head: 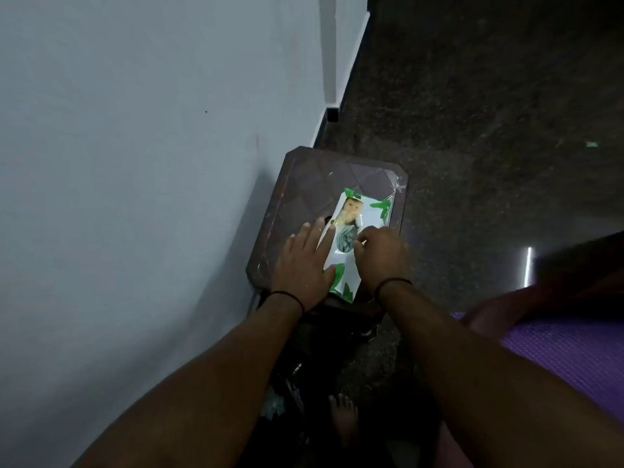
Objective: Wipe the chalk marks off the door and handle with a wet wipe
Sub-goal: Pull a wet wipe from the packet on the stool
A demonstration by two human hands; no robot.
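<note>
The left hand (302, 265) lies flat, fingers (312, 236) spread, pressing the wet wipe pack (358, 244) on the table (304, 194), while the right hand (381, 253) fingers (358, 248) pinch at its opening.

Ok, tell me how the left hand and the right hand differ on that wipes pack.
The left hand lies flat with fingers spread, pressing the wipes pack at its left edge and partly resting on the stool; the right hand is curled, fingertips pinching at the pack's middle opening. The left steadies; the right seems to be pulling a wipe. Both wear a dark wristband and touch the pack.
</note>
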